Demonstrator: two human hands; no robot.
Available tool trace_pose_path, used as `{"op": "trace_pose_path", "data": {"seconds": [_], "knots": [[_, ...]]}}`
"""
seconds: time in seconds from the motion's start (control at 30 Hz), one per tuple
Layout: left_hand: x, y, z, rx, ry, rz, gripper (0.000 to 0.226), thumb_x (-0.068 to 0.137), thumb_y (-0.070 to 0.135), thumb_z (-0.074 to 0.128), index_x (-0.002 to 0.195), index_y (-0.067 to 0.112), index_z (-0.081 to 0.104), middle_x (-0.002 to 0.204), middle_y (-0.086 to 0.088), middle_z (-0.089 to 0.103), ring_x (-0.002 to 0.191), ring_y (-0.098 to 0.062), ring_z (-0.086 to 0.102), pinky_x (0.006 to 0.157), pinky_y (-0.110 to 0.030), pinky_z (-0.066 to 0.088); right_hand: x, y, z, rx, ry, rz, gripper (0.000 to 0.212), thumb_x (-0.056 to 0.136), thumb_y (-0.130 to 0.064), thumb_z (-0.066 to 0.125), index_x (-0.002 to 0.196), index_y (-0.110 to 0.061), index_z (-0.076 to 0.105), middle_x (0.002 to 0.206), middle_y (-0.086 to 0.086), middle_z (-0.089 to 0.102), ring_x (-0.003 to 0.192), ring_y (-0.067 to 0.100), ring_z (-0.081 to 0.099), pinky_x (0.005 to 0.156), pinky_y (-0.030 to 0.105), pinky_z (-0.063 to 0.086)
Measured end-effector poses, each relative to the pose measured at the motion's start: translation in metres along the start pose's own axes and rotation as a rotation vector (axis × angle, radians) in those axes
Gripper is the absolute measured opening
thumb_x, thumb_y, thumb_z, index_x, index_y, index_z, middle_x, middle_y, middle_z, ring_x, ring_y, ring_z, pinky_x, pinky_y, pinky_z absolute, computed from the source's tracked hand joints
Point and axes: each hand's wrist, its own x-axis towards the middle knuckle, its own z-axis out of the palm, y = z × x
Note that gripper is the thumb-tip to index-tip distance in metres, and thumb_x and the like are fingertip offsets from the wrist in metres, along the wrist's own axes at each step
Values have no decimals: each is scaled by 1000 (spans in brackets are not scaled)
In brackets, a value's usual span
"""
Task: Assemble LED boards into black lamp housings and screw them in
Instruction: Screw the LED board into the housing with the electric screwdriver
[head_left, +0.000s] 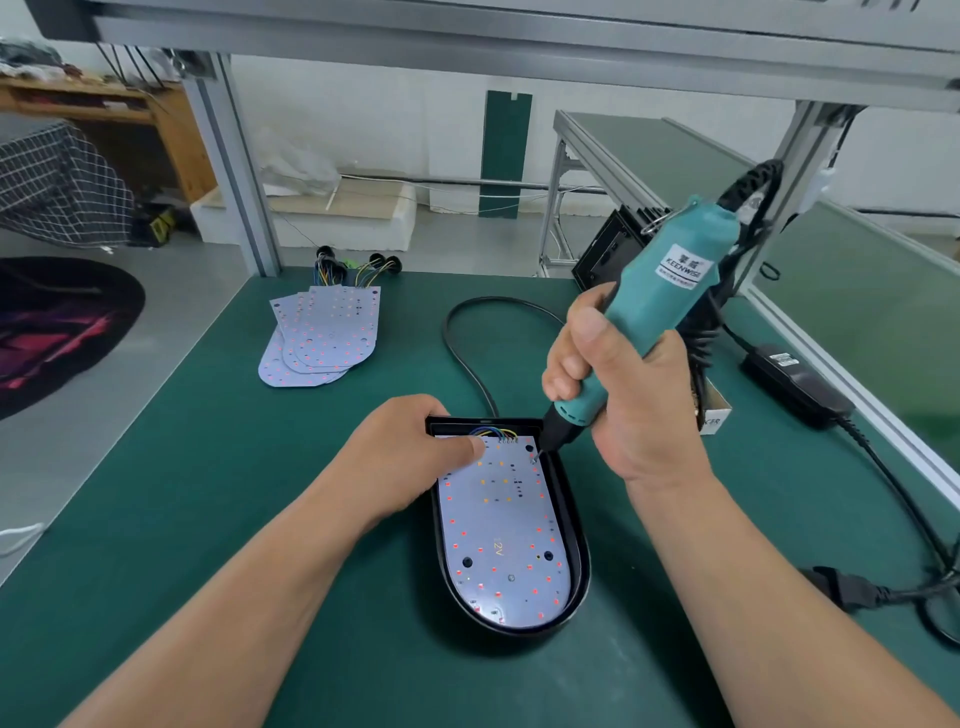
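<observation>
LED board (498, 525) lies seated in black lamp housing (580, 561), flat on green table (234, 493). Left hand (410, 447) grips housing's far-left corner, thumb pressing board. Right hand (618, 384), above housing's far-right corner, fist clamped round teal electric screwdriver (670, 275), bit down on board's far-right corner. Spare boards stack (322, 338) well beyond housing, to its left. Black power adapter (795, 384) right of housing.

the left hand (410, 452) covers the upper left corner of the led board (498, 525) and lamp housing (577, 551); the spot under the screwdriver (654, 301) tip is too small to make out; a box (718, 411) sits mostly hidden behind the right hand (618, 384); a black cable (904, 514) runs off the right edge.
</observation>
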Motion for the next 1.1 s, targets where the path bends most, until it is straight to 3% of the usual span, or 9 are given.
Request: {"op": "trace_pose_path", "data": {"seconds": [0.57, 0.8, 0.9, 1.0, 1.1], "knots": [[-1, 3, 0, -4, -16, -1, 40, 65, 55, 77, 72, 23, 55, 53, 14, 49, 48, -11, 42, 57, -30, 33, 5, 4, 8, -88, -91, 22, 22, 95, -16, 70, 81, -19, 54, 61, 4, 42, 48, 24, 40, 55, 33, 41], [0, 2, -1, 16, -10, -16, 45, 63, 59, 77, 75, 20, 58, 57, 12, 52, 53, -12, 46, 61, -31, 36, 5, -4, -2, 0, -86, 32, 12, 93, -19, 70, 88, -16, 60, 65, 6, 46, 52, 23, 46, 59, 34, 45], [-2, 3, -3, 34, -22, -31, 47, 61, 63, 75, 76, 21, 60, 60, 11, 56, 54, -12, 48, 61, -32, 38, 6, -11, -2, 111, -3, -37, 13, 95, -25, 74, 93, -20, 62, 68, 4, 46, 56, 22, 47, 61, 33, 45], [-6, 5, -5, 118, -16, -6, 52, 66, 76, 68, 82, 27, 65, 69, 13, 66, 60, -8, 56, 63, -31, 43, 6, -13, -3, 225, 68, -80, 24, 94, -36, 76, 96, -19, 59, 70, 0, 46, 59, 18, 47, 62, 32, 46], [-9, 7, -8, 145, 80, -19, 59, 82, 89, 45, 97, 36, 66, 86, 15, 69, 81, 0, 62, 70, -28, 44, 2, -8, -6, 349, 152, -30, 26, 92, -42, 76, 95, -20, 62, 70, -3, 45, 59, 13, 46, 62, 28, 46]]}}
